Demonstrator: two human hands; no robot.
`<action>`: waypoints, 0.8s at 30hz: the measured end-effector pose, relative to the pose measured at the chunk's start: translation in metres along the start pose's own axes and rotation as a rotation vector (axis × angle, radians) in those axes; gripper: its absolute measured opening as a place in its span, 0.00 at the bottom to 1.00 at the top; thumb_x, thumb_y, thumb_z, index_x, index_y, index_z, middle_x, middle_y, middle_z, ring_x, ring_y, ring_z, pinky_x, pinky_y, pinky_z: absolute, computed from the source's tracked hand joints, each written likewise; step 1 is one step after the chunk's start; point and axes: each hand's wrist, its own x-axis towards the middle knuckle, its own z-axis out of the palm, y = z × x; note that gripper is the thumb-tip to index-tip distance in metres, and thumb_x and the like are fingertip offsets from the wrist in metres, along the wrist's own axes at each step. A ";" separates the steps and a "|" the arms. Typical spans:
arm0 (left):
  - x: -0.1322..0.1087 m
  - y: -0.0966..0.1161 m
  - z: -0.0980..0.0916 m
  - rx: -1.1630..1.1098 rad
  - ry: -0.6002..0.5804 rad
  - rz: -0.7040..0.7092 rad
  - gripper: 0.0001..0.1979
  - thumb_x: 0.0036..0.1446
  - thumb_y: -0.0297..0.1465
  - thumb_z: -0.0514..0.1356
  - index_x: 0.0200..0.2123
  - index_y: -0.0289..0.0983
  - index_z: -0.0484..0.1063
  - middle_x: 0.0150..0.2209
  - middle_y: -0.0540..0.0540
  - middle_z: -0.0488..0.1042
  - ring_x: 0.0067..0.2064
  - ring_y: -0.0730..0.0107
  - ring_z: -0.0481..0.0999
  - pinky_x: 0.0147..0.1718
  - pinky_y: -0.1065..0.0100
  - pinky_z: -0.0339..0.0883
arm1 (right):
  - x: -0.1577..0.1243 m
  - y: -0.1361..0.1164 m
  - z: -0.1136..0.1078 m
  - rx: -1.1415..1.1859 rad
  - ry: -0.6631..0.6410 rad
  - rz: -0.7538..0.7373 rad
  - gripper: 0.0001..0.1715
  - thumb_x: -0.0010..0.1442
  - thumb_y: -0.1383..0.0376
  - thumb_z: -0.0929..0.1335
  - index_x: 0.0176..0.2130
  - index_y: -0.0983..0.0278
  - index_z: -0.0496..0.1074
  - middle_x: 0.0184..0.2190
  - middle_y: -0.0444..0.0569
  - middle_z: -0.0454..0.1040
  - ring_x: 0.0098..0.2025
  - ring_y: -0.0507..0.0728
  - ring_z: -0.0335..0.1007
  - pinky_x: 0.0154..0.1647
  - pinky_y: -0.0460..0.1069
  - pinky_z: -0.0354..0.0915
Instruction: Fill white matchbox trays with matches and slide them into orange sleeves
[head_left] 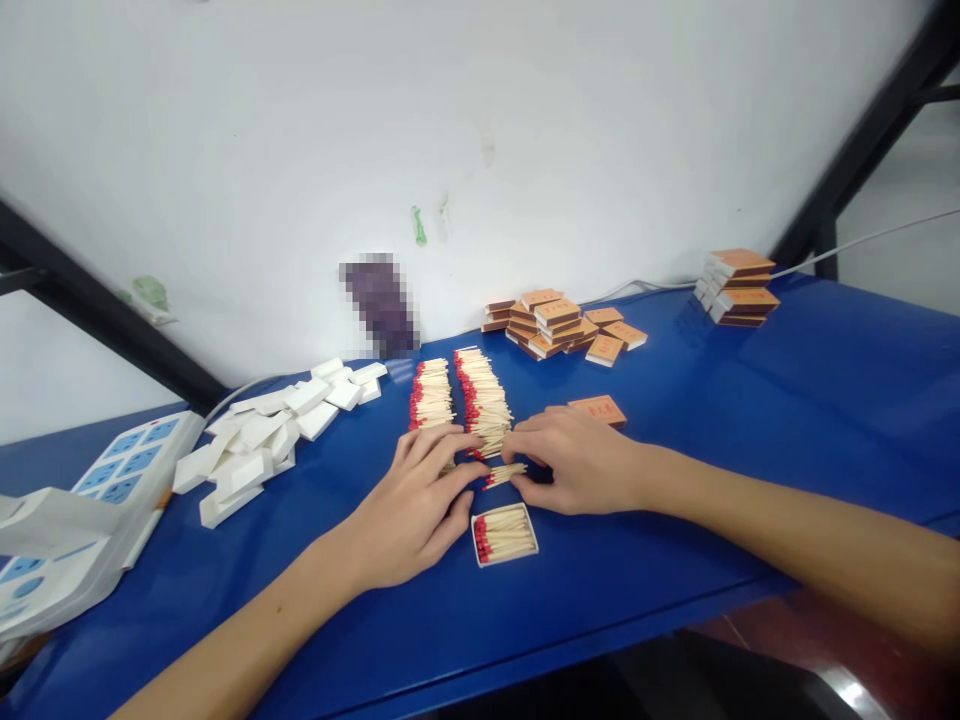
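Observation:
Two long piles of red-tipped matches, a left one (433, 390) and a right one (484, 395), lie on the blue table. A small bunch of matches (504, 475) lies between my hands, at the near end of the right pile. My left hand (420, 500) has its fingers apart, its fingertips at the red heads. My right hand (574, 460) curves its thumb and fingers round the other ends; both hands touch the bunch from opposite sides. Just in front sits a white matchbox tray (505, 535) filled with matches, heads to the left.
White empty trays (262, 430) are heaped at the left, beside a power strip (135, 465). Orange matchboxes (555, 320) lie piled at the back; others are stacked (739, 290) at the far right. One orange box (600, 410) is behind my right hand. A white wall borders the table.

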 end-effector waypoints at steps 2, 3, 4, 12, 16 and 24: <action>0.000 0.000 0.000 -0.004 0.003 0.001 0.16 0.68 0.27 0.50 0.56 0.39 0.69 0.60 0.40 0.67 0.65 0.51 0.59 0.61 0.48 0.55 | 0.000 0.001 0.000 0.003 -0.004 0.001 0.02 0.58 0.66 0.68 0.34 0.64 0.71 0.26 0.42 0.71 0.29 0.52 0.64 0.34 0.48 0.51; 0.000 0.000 0.000 -0.006 0.005 -0.001 0.16 0.68 0.27 0.50 0.56 0.39 0.69 0.60 0.40 0.67 0.64 0.52 0.59 0.61 0.48 0.55 | 0.000 0.001 0.000 0.006 -0.012 -0.001 0.02 0.59 0.67 0.68 0.34 0.64 0.71 0.26 0.42 0.71 0.29 0.52 0.64 0.34 0.48 0.52; 0.000 0.000 0.000 -0.009 0.007 -0.005 0.16 0.69 0.27 0.50 0.57 0.39 0.68 0.60 0.40 0.67 0.64 0.52 0.59 0.60 0.48 0.55 | 0.000 0.001 0.000 0.010 -0.024 -0.003 0.02 0.59 0.67 0.68 0.34 0.64 0.71 0.26 0.42 0.71 0.29 0.52 0.65 0.34 0.48 0.52; 0.000 0.001 0.002 -0.003 0.044 -0.020 0.15 0.69 0.28 0.51 0.56 0.38 0.68 0.59 0.38 0.68 0.62 0.51 0.61 0.58 0.47 0.56 | 0.000 -0.001 0.000 -0.023 -0.073 0.014 0.04 0.63 0.65 0.67 0.38 0.63 0.72 0.27 0.43 0.73 0.29 0.53 0.65 0.36 0.50 0.53; 0.001 -0.001 0.003 0.024 0.090 -0.010 0.13 0.69 0.28 0.52 0.52 0.37 0.72 0.57 0.38 0.69 0.61 0.51 0.63 0.56 0.47 0.57 | 0.001 -0.001 0.001 -0.033 -0.088 0.018 0.06 0.64 0.64 0.66 0.39 0.62 0.73 0.25 0.43 0.72 0.28 0.53 0.64 0.36 0.50 0.53; 0.004 -0.001 0.003 0.091 0.118 -0.002 0.12 0.70 0.35 0.55 0.49 0.39 0.77 0.57 0.39 0.70 0.58 0.50 0.66 0.54 0.47 0.58 | 0.000 -0.002 0.003 -0.086 -0.074 0.017 0.07 0.65 0.63 0.66 0.41 0.62 0.74 0.27 0.45 0.75 0.29 0.55 0.68 0.35 0.50 0.52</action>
